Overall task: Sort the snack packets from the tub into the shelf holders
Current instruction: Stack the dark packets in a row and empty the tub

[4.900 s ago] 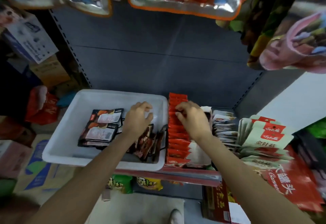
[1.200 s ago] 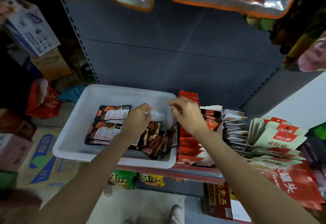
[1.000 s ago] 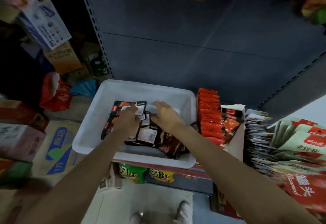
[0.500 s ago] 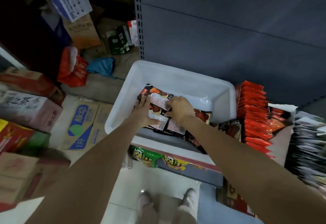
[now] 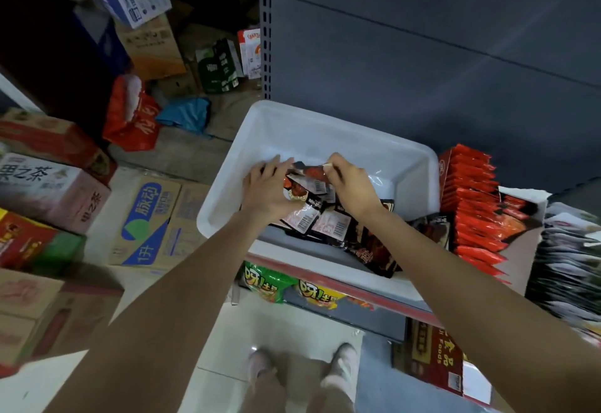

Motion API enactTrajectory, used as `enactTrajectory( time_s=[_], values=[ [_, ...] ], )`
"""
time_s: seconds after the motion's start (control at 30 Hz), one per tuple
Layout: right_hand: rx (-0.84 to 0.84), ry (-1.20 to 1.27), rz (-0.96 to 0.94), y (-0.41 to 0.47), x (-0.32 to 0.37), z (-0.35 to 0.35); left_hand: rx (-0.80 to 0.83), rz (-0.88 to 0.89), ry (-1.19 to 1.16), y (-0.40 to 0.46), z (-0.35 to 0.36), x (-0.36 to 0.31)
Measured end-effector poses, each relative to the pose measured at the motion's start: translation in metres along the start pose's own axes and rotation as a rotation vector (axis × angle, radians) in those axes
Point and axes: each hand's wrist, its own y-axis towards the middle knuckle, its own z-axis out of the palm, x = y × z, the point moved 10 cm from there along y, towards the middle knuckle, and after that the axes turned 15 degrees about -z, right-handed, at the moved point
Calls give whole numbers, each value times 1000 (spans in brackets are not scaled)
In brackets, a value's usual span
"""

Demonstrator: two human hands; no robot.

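Grey shelf back panel (image 5: 406,64), pale tiled floor (image 5: 276,331)

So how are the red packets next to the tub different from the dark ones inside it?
The red packets stand upright in a neat row in a shelf holder; the dark packets lie jumbled in the white tub. The red ones go untouched; both hands are on the dark ones. Both are small snack packets.

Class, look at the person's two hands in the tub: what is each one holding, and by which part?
Both hands, left hand and right hand, grip a bunch of dark snack packets, by its left and upper right edges.
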Motion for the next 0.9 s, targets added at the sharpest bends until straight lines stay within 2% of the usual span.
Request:
enactTrajectory(
  time_s=[0.1, 0.23, 0.37, 0.47, 0.63, 0.77, 0.83, 0.9],
  values=[
    [-200, 181, 111, -4, -9, -30, -196, 90, -197, -3, -33, -18],
    [-354, 377, 234, -15, -27, -62, 31, 99, -585, -12, -40, -37],
    [-462, 451, 271, -38, -29, -92, 60, 6, -901, -21, -51, -42],
    [-497, 489, 233, -55, -21, -117, 119, -20, -910, -30, -49, -59],
    [-490, 603, 222, -83, -27, -152, 121, 8, -955, -47, -53, -102],
    [-619, 515, 254, -121, -49, -196, 373, -70, -1092, -67, -29, -152],
    [-669, 473, 303, -145, -61, -216, 472, -26, -1014, -77, -19, -183],
    [-672, 360, 338, -166, -71, -236, 425, 91, -901, -83, -22, -214]
  ],
)
